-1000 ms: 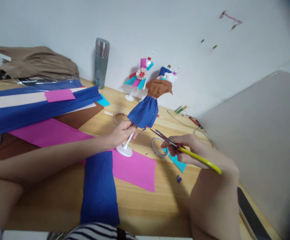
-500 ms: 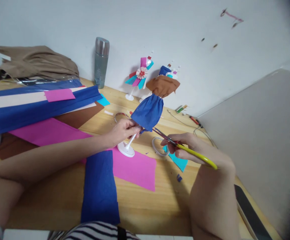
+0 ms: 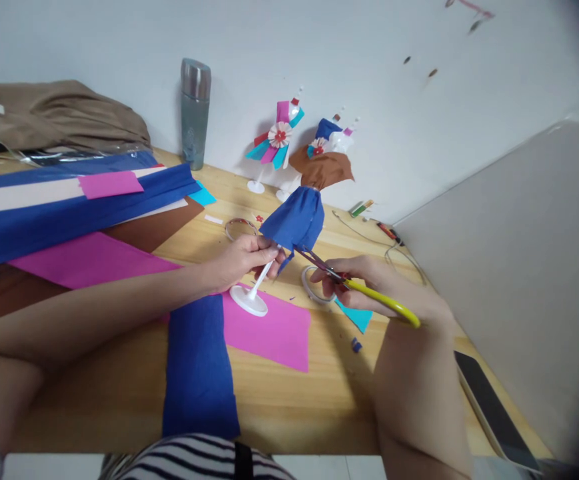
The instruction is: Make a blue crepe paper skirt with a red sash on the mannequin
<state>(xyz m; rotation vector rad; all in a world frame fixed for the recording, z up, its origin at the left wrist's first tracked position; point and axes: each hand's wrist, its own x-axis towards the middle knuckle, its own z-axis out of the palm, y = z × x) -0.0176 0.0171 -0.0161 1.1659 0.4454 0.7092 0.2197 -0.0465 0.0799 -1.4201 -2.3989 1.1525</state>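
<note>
Left grip [image 3: 246, 258] is closed around the white stem [image 3: 264, 277] of a paper-dressed figure [image 3: 300, 208], held over the middle of the bench [image 3: 314, 413], while yellow-handled scissors [image 3: 384, 303] are held in the curled right grip [image 3: 374, 277], their blades brought to the lower edge of the blue skirt [image 3: 289, 220], where a narrow blue strip [image 3: 286, 262] is left hanging. For a neat hem, the stem is best kept steady, the fingers kept clear of the blades, and short snips made as the figure is turned. Its long axis is tilted: the round base [image 3: 249, 301] is set low and leftward, above a pink sheet [image 3: 279, 337], and the brown upper piece [image 3: 322, 169] is pointed up, rightward and toward the wall [image 3: 249, 40]. Whether the sheet is touched cannot be told.
</note>
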